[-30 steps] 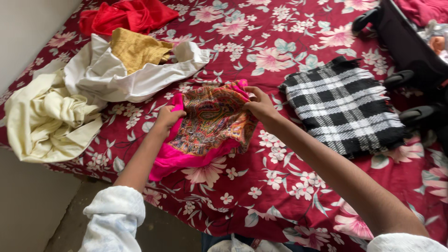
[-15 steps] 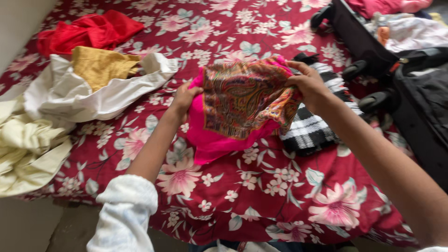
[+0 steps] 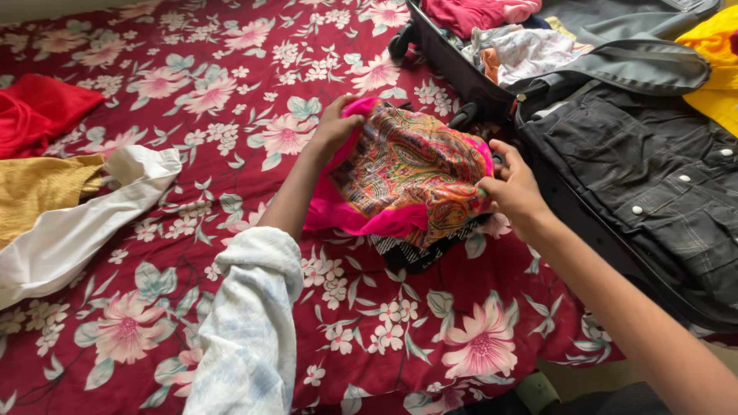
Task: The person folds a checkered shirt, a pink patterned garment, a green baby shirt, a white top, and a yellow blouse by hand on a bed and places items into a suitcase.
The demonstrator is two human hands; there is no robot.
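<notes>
**Both hands clamped on a paisley scarf**

The left hand (image 3: 334,123) pinches the pink-edged paisley scarf (image 3: 407,173) at its upper left corner; the right hand (image 3: 513,188) grips its right edge. The scarf sits at centre frame, over a black-and-white checked cloth (image 3: 411,250) on the floral bedsheet (image 3: 231,77). An open suitcase (image 3: 461,69) with a dark grey shirt (image 3: 653,177) fills the upper right. White (image 3: 69,230), mustard (image 3: 38,188) and red (image 3: 38,111) garments lie at left.

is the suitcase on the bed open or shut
Open. The suitcase shows its inside: a pink garment and pale clothes lie in it, and a dark grey shirt is spread alongside.
</notes>
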